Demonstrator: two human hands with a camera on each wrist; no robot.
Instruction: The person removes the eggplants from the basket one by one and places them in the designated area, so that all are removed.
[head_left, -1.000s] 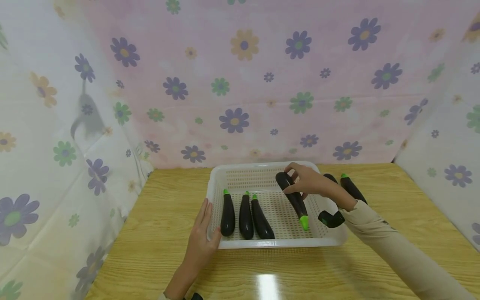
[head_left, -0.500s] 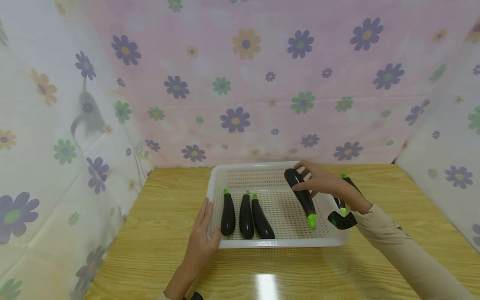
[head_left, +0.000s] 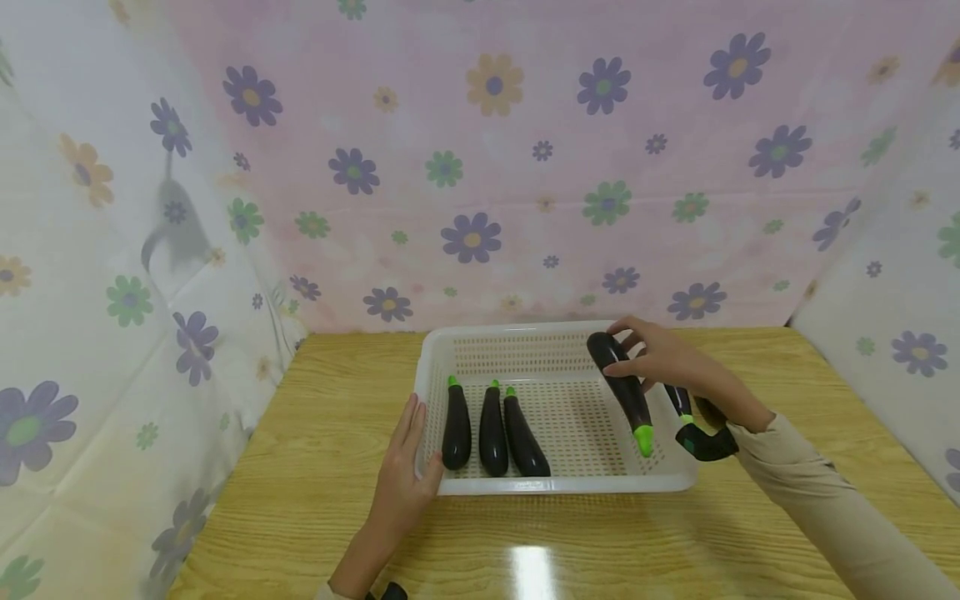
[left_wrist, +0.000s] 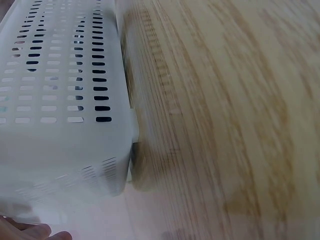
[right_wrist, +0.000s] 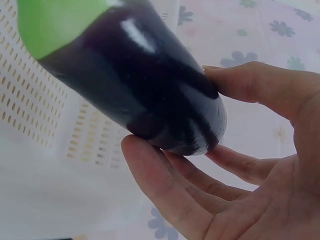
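In the head view, my right hand (head_left: pixel 667 358) grips a dark purple eggplant (head_left: pixel 632 402) by its upper part, thumb on one side and fingers on the other. The eggplant is tilted over the right side of a white perforated basket (head_left: pixel 562 485), green end toward me. In the right wrist view, its glossy body (right_wrist: pixel 145 80) lies between thumb and fingers. My left hand (head_left: pixel 401 483) rests on the basket's front left corner with its fingers straight along the side and its thumb at the rim. Three eggplants (head_left: pixel 492 433) lie side by side in the basket's left half.
To the basket's right, other eggplants (head_left: pixel 679 400) on the wooden table (head_left: pixel 315 450) are partly hidden by my right hand and wrist. A black device (head_left: pixel 705 443) sits at that wrist. Flower-printed cloth (head_left: pixel 480 167) stands behind the table and at both sides.
My right hand has moved rightward with the eggplant, from over the basket's right middle toward its right wall. The left hand and the three eggplants in the basket have stayed put.
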